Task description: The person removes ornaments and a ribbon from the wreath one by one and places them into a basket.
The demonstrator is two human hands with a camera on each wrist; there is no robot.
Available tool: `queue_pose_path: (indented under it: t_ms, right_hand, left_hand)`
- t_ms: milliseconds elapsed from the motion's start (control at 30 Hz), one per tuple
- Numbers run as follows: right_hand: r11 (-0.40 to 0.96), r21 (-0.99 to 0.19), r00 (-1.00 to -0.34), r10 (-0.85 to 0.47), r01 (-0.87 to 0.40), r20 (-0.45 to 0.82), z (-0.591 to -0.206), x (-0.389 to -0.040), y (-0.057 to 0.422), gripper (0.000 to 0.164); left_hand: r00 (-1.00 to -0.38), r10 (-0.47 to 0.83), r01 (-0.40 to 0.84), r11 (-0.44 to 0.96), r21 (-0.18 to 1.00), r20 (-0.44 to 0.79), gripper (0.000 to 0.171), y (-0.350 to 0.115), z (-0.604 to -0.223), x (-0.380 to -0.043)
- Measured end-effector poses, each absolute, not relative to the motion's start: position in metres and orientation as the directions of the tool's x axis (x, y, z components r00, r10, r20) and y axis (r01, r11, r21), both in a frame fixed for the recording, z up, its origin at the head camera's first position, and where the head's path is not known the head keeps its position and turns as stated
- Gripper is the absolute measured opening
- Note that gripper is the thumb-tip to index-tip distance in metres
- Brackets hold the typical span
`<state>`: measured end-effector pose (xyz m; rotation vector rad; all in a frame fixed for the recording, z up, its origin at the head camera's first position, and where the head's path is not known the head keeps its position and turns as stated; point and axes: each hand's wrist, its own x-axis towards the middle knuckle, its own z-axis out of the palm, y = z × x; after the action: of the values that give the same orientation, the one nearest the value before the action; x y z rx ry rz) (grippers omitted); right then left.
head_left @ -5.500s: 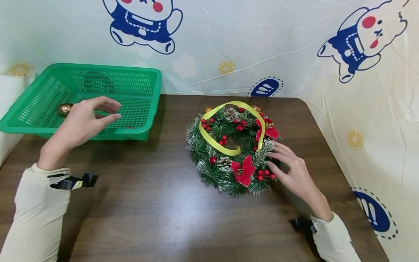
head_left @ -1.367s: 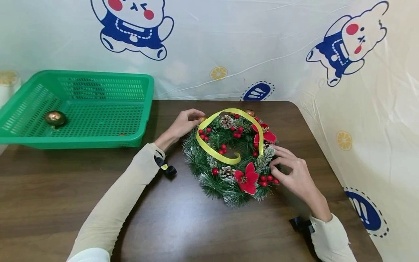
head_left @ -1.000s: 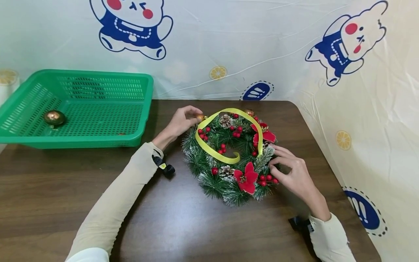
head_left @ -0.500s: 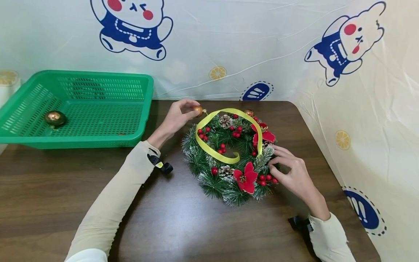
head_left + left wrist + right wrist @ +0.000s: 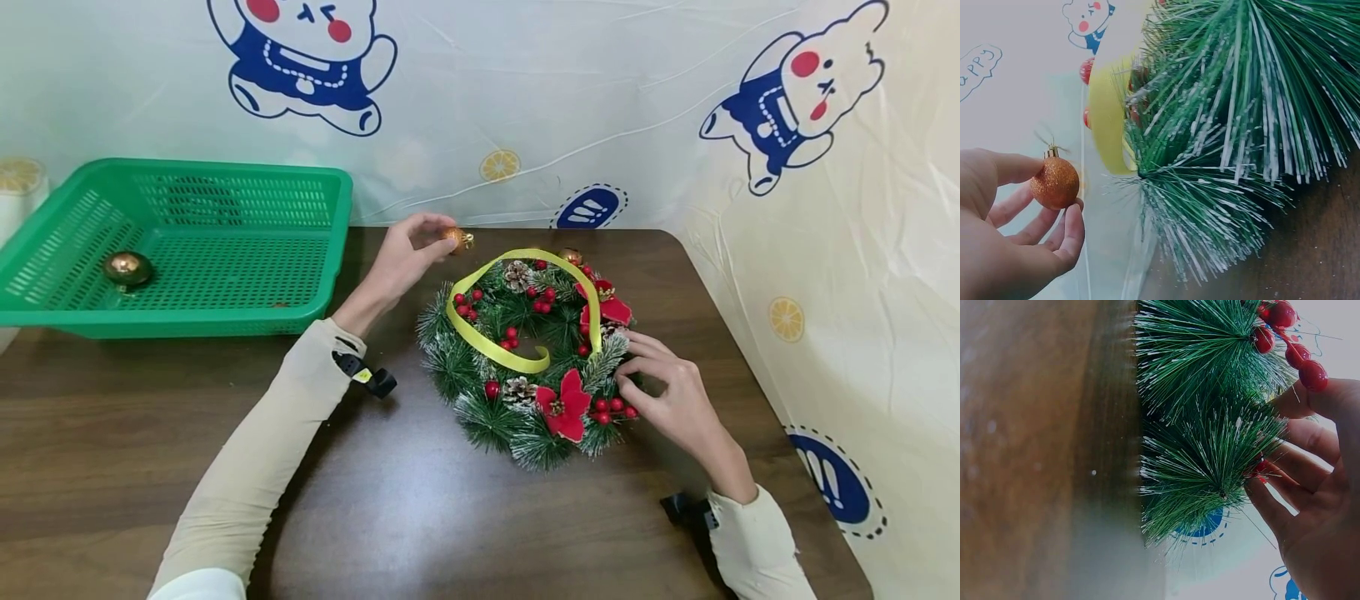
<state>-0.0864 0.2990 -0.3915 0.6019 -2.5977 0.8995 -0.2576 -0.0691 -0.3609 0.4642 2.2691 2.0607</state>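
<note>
A small orange glittery Christmas bauble point(image 5: 454, 241) with a gold cap is pinched between the thumb and fingers of my left hand point(image 5: 395, 265). Beyond the wreath's far left side, the hand holds it apart from the greenery, as the left wrist view also shows. The green Christmas wreath point(image 5: 448, 372) lies on the table with red berries, pine cones and red flowers point(image 5: 566, 407) on it. Across its top loops a yellow ribbon point(image 5: 480, 340). My right hand point(image 5: 678, 400) grips the wreath's right edge, its fingertips partly hidden in the needles.
At the left stands a green plastic basket point(image 5: 225, 327). Inside it sits a shiny copper-coloured bauble point(image 5: 127, 268). Another orange bauble point(image 5: 570, 257) is at the wreath's far edge. A printed cloth point(image 5: 435, 92) hangs behind the brown wooden table point(image 5: 360, 483).
My left hand went from over the basket to the wreath's far left, took hold of the orange bauble there and drew it up and away. The right hand stays at the wreath.
</note>
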Motion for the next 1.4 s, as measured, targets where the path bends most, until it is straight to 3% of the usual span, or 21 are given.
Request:
queue_pose_path:
  t_ms: [1067,1400]
  right_hand:
    - [0.728,-0.501,-0.867,-0.270,-0.469,0.419,-0.390,-0.086,0.297,0.016]
    - [0.723,-0.501,-0.862,-0.269,-0.476,0.430,-0.390,-0.085,0.297,0.016]
  left_hand:
    - [-0.940,0.200,0.291,0.047,0.955,0.277,0.032,-0.087,-0.322,-0.229]
    - [-0.932,0.194,0.330,0.108,0.938,0.305,0.032,-0.109,-0.315,-0.210]
